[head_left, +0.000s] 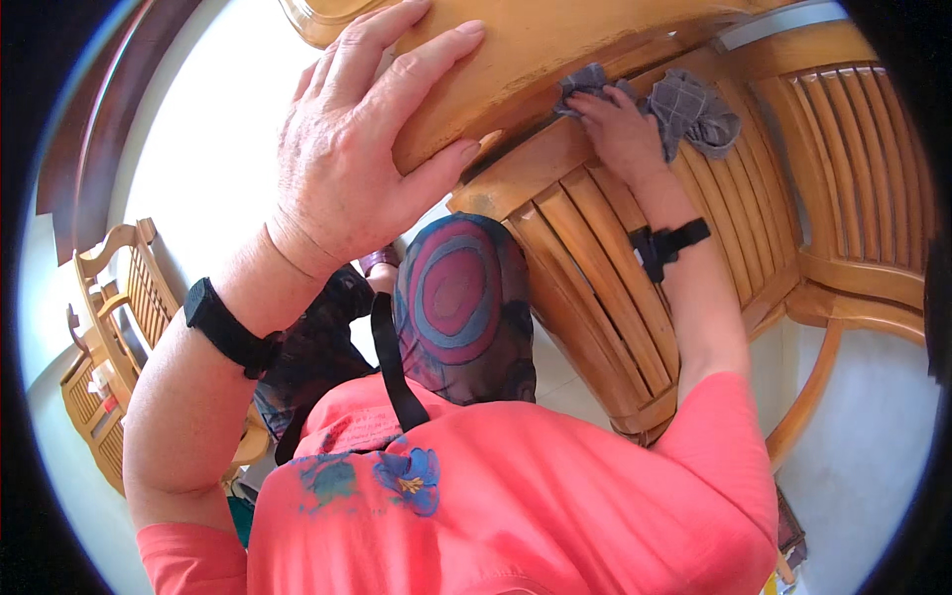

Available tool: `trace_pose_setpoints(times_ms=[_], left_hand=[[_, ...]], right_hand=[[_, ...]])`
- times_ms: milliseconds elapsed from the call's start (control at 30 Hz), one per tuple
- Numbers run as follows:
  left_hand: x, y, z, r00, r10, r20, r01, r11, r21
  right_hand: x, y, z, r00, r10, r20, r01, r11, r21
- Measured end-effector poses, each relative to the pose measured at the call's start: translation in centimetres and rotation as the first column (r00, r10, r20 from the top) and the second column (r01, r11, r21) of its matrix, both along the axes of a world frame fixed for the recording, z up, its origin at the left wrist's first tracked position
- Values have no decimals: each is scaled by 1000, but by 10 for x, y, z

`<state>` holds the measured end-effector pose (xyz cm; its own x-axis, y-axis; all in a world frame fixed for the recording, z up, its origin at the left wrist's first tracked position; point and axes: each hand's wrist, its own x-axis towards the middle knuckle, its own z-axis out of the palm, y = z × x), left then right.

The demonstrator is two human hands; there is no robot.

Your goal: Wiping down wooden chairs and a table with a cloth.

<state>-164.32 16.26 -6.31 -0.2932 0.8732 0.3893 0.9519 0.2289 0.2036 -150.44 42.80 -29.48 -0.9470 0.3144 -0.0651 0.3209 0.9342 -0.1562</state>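
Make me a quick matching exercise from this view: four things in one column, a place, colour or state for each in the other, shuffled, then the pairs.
1. Left hand
2. Right hand
3. Cloth
4. Shirt

A. Grey with pale crossing lines
B. At the edge of the broad, smooth wooden piece
C. Pinkish red with a blue flower
D. Reaching over the slatted wood, fingers on fabric

Pairs: 1-B, 2-D, 3-A, 4-C
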Motion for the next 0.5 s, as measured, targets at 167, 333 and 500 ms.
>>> trace_pose_setpoints(times_ms=[167, 333, 500], left_hand=[[-7, 1, -9, 1000, -11, -27, 13, 998, 54], [-7, -4, -3, 999, -24, 25, 24, 1000, -4], [-2, 1, -6, 1000, 1, -5, -1, 999, 53]], right_hand=[[-21, 32, 1, 985, -166, 49, 159, 980, 121], [-10, -24, 12, 1000, 28, 4, -29, 999, 42], [-19, 49, 4, 986, -164, -36, 167, 981, 95]])
